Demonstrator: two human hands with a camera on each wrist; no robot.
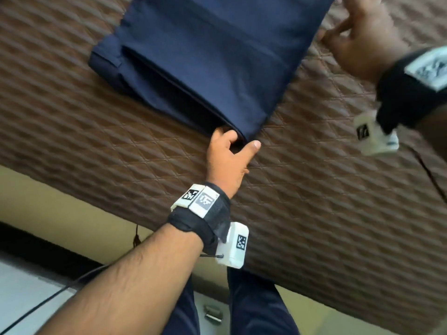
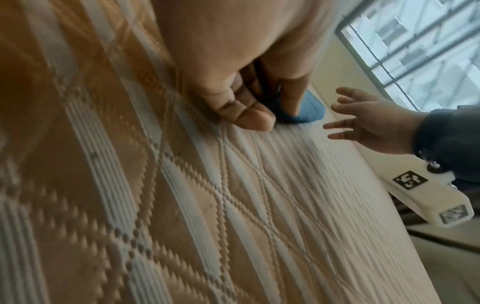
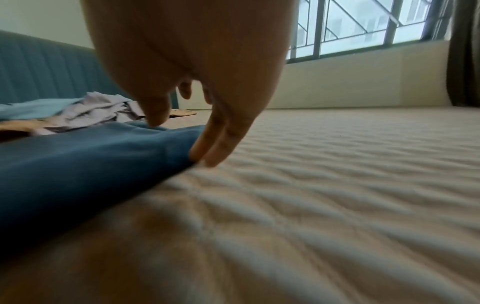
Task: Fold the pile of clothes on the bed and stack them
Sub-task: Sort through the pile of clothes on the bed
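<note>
Navy fabric fills the top of the head view: folded trousers (image 1: 205, 59) lie flat on the brown quilted mattress (image 1: 326, 189) of the bed. Left hand (image 1: 229, 158) has the near corner, thumb and fingers curled round the layered edge and pinching it. Right hand (image 1: 362, 37) is at the far corner, fingers straight and spread; the right wrist view shows the fingertips (image 3: 207, 152) touching the cloth's edge on the mattress, gripping nothing. Farther back, by the blue headboard (image 3: 46, 70), a loose pile of unfolded clothes (image 3: 85, 111) sits well apart. Behind it all, a barred window (image 3: 363, 22).
</note>
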